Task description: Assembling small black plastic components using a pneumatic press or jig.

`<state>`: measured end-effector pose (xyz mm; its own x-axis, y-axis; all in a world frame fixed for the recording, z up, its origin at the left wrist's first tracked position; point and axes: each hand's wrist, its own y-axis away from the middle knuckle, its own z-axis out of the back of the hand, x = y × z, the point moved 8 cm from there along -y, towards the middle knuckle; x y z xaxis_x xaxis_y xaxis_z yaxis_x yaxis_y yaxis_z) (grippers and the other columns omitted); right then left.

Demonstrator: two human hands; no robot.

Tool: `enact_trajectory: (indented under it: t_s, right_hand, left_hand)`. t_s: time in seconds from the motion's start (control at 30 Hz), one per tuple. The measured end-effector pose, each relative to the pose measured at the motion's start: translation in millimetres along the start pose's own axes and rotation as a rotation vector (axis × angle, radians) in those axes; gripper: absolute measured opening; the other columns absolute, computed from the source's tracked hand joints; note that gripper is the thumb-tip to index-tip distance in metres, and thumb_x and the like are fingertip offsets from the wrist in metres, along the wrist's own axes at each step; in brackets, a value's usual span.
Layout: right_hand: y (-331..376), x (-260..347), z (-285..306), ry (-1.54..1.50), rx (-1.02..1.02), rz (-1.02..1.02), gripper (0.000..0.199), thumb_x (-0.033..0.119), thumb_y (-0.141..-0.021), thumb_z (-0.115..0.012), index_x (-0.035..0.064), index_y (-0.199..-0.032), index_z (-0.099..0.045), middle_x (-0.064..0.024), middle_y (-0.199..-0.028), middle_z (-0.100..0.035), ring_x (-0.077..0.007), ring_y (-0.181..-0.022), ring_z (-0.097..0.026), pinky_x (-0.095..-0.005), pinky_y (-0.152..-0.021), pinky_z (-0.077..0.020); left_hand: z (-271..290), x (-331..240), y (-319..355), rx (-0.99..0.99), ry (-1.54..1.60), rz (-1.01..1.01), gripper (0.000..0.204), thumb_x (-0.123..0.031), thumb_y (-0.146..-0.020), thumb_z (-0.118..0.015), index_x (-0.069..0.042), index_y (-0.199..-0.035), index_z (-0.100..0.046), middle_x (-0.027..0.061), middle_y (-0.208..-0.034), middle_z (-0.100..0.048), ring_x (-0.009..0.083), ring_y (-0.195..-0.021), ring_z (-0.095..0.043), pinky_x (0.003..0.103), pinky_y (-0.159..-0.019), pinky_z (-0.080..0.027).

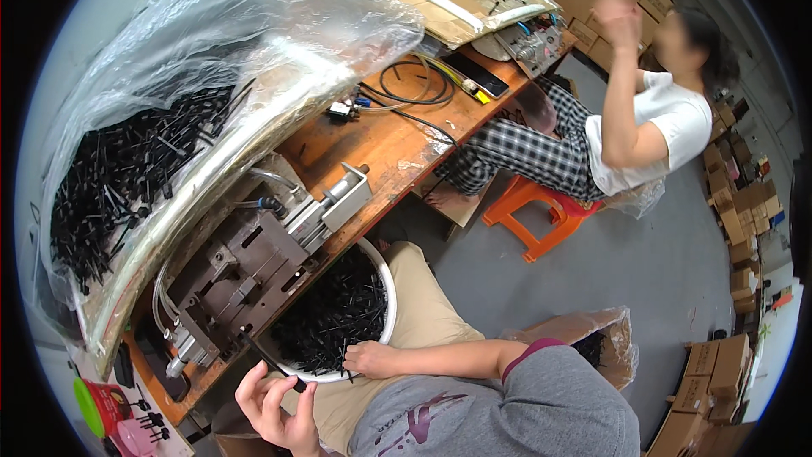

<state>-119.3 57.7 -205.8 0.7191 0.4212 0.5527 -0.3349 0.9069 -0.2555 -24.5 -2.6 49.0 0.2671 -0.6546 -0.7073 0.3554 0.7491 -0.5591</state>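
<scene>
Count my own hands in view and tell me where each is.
2. Your left hand holds a thin black part at the lower left; your right hand is at the near edge of the white tub.

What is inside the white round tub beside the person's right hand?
The white tub holds a heap of thin black parts, with the right hand at its near edge. The heap hides the tub's bottom.
</scene>
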Motion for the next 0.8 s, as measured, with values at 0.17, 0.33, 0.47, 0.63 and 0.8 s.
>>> enact_trajectory:
  t_s: [0.17, 0.33, 0.47, 0.63, 0.8]
  right_hand:
    - [-3, 0, 7, -0.062, -0.003, -0.007, 0.015, 0.010, -0.068, -0.064, 0.0048, -0.081, -0.059, -0.0103, -0.083, -0.060, -0.0282, -0.083, -0.060, -0.0390, -0.071, -0.0516]
    - [-6, 6, 9, -0.052, 0.001, -0.010, 0.016, 0.008, -0.064, -0.064, 0.0063, -0.079, -0.059, -0.0099, -0.080, -0.060, -0.0277, -0.080, -0.060, -0.0387, -0.070, -0.0514]
    - [-7, 9, 12, -0.075, 0.033, -0.014, 0.021, 0.006, -0.060, -0.066, 0.0059, -0.079, -0.056, -0.0082, -0.078, -0.056, -0.0264, -0.080, -0.058, -0.0380, -0.069, -0.0507]
    - [-6, 5, 11, -0.055, 0.122, -0.040, 0.025, 0.007, -0.059, -0.068, 0.0059, -0.080, -0.056, -0.0077, -0.081, -0.055, -0.0254, -0.082, -0.057, -0.0373, -0.069, -0.0497]
    - [-7, 1, 10, -0.074, 0.136, -0.051, 0.025, 0.008, -0.059, -0.068, 0.0060, -0.081, -0.056, -0.0073, -0.081, -0.055, -0.0244, -0.083, -0.057, -0.0361, -0.070, -0.0493]
  left_hand:
    - [-2, -5, -12, 0.000, 0.006, -0.008, 0.033, 0.000, -0.062, -0.084, 0.000, -0.090, -0.067, 0.0163, -0.123, -0.056, 0.0196, -0.083, -0.059, 0.032, -0.079, -0.049]
    - [-10, 10, -23, 0.031, -0.087, 0.082, 0.033, -0.002, -0.063, -0.084, 0.000, -0.093, -0.072, 0.0172, -0.122, -0.064, 0.0239, -0.096, -0.066, 0.034, -0.081, -0.054]
    - [-23, 19, -30, 0.051, -0.211, -0.023, 0.031, -0.006, -0.065, -0.083, -0.001, -0.093, -0.072, 0.0145, -0.117, -0.068, 0.0250, -0.093, -0.068, 0.032, -0.078, -0.055]
    - [-33, 27, -45, 0.046, -0.493, -0.133, 0.027, -0.009, -0.069, -0.079, -0.002, -0.093, -0.071, 0.0125, -0.117, -0.068, 0.0234, -0.088, -0.068, 0.033, -0.081, -0.053]
    - [-39, 32, -54, 0.074, -0.609, -0.168, 0.025, -0.010, -0.069, -0.078, -0.002, -0.092, -0.070, 0.0097, -0.118, -0.068, 0.0184, -0.070, -0.063, 0.030, -0.072, -0.051]
